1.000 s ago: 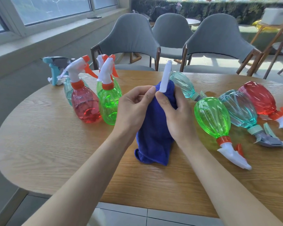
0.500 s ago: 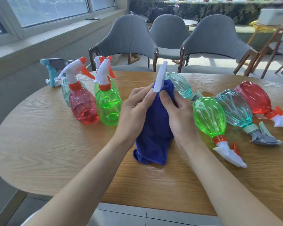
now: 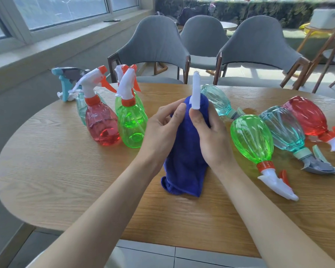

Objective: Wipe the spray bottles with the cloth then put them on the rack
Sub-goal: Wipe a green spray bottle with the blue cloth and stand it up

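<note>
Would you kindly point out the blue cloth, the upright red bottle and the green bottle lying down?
blue cloth (image 3: 184, 161): head view, on its hanging middle.
upright red bottle (image 3: 103, 124): head view, on its belly.
lying green bottle (image 3: 251, 138): head view, on its belly.

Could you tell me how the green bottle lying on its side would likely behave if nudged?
The green bottle looks empty and clear, so it is probably light. Its rounded body lies on the table, so it may roll, though the trigger head would likely stop it soon.
</note>
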Available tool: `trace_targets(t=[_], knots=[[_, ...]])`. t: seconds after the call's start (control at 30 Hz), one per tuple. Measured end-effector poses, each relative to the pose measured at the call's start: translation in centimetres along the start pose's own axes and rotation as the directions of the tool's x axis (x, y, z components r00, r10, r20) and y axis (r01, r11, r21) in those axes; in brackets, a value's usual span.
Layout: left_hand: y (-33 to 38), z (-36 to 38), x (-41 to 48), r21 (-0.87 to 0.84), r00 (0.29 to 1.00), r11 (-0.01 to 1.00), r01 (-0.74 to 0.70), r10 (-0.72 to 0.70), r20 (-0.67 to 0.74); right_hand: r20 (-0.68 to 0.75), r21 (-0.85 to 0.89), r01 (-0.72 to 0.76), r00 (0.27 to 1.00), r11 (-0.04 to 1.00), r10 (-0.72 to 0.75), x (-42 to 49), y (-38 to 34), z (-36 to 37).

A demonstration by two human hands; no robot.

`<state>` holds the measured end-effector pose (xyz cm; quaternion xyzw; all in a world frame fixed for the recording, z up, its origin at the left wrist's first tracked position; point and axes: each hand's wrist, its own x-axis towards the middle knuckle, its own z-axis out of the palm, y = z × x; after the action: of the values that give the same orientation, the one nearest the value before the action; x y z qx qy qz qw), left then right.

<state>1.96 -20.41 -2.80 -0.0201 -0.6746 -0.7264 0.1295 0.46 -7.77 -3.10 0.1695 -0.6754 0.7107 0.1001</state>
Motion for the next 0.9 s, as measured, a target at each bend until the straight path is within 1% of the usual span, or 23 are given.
trace_targets(t=[0.1,0.17,0.27,0.33,0.37,0.43,0.5,0.57,0.67,0.77,0.83,0.9], knots=[[0.6,-0.1,-0.2,0.100,0.996,0.995,0.007,-0.016,0.088,0.001,0.094,-0.060,0.998,0.994,0.060,0.1,-0.1,-0.4],[0.6,0.1,-0.4,0.137,0.995,0.990,-0.025,0.011,0.100,-0.003,0.135,-0.083,0.996,0.987,0.084,0.3,0.0,-0.6],[0.1,0.8,-1.0,0.198,0.995,0.975,-0.102,0.096,0.038,-0.005,0.229,-0.118,0.992,0.966,0.123,0.2,0.2,-0.7],[-0.2,1.1,-1.2,0.236,0.988,0.961,-0.145,0.153,-0.017,-0.035,0.277,-0.107,0.992,0.955,0.122,0.0,0.2,-0.7],[-0.3,1.2,-1.3,0.243,0.984,0.957,-0.160,0.176,-0.042,-0.061,0.252,-0.089,0.992,0.964,0.108,-0.1,0.2,-0.6],[-0.5,1.2,-1.2,0.233,0.973,0.957,-0.175,0.203,-0.106,-0.096,0.119,-0.024,0.995,0.993,0.036,-0.4,0.2,-0.2],[-0.6,1.1,-1.0,0.208,0.964,0.962,-0.177,0.212,-0.161,-0.095,-0.003,0.022,0.995,1.000,-0.022,-0.9,0.2,0.6],[-0.6,1.1,-0.9,0.195,0.954,0.963,-0.188,0.226,-0.195,-0.087,-0.056,0.038,0.995,0.998,-0.043,-1.0,0.4,0.9],[-0.4,1.2,-1.0,0.231,0.924,0.943,-0.240,0.295,-0.245,-0.056,-0.068,0.046,0.997,0.997,-0.050,-1.0,0.7,0.9],[-0.2,1.1,-1.1,0.288,0.896,0.916,-0.280,0.357,-0.265,-0.048,-0.062,0.055,0.997,0.997,-0.058,-0.9,0.5,0.7],[-0.1,1.1,-1.1,0.271,0.898,0.920,-0.282,0.352,-0.263,-0.036,-0.050,0.030,0.999,0.998,-0.032,-0.7,0.3,0.4],[-0.1,1.3,-1.3,0.233,0.921,0.936,-0.262,0.316,-0.230,-0.028,-0.011,-0.005,1.000,1.000,0.004,-0.3,0.0,0.0]])
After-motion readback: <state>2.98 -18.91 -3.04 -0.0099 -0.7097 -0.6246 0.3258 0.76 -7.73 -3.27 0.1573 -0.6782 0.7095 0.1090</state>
